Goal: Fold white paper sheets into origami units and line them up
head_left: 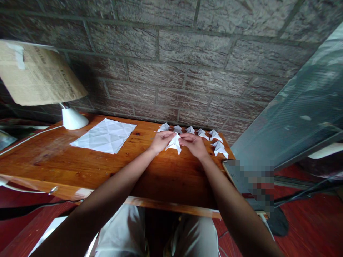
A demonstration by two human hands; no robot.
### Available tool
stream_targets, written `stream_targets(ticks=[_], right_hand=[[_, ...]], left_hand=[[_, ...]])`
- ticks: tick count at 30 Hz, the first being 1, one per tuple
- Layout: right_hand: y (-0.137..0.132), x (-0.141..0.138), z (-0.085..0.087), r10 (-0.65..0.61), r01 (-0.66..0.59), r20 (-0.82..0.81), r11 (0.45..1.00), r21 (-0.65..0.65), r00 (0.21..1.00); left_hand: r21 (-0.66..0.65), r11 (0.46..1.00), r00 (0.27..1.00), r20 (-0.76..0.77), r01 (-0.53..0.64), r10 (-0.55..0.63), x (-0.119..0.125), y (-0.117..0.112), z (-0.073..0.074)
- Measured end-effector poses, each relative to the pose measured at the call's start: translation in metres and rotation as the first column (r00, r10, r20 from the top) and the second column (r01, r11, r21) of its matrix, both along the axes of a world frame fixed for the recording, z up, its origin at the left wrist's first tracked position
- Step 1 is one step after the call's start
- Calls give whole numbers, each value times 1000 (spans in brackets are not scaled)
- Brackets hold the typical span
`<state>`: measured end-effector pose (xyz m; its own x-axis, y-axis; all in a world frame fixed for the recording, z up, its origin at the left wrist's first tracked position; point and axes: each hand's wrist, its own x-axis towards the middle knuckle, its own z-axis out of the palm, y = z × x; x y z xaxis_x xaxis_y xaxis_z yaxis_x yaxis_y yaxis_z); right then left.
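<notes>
Between my two hands is a folded white paper figure [174, 143] with pointed legs, held above the wooden desk. My left hand [161, 140] pinches its upper left side. On the opposite side, the fingers of my right hand [193, 143] are closed on its upper right edge. Just behind my hands, similar folded paper figures [190, 130] stand in a row along the back of the desk. One more paper figure [220, 149] sits in front of the row's right end. To the left lies a creased, unfolded paper sheet [105, 135].
A white-based lamp [72, 118] with a newspaper-covered shade [40, 75] stands at the desk's back left. The wooden desk [112, 167] meets a brick wall [171, 78] behind. A partly blurred tablet-like object [233, 171] is at the right edge, near a ribbed glass panel [292, 107].
</notes>
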<state>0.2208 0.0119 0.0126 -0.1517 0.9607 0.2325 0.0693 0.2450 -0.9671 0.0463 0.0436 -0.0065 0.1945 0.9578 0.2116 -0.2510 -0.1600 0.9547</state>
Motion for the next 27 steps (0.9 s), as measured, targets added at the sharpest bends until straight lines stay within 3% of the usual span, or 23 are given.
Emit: stream_targets(ticks=[5, 9, 16, 27], right_hand=[[0, -1, -1, -152, 149, 53, 987, 66, 987], [0, -1, 0, -199, 191, 96, 978, 86, 975], [-2, -3, 2, -136, 121, 128, 985, 120, 982], [0, -2, 0, -100, 80, 152, 988, 129, 983]], left_hand=[[-28, 992, 992, 21, 126, -126, 0, -3, 3], [-41, 975, 975, 48, 217, -215, -1, -4, 4], [-78, 978, 979, 78, 195, -189, -2, -1, -3], [-79, 971, 973, 65, 225, -220, -2, -2, -1]])
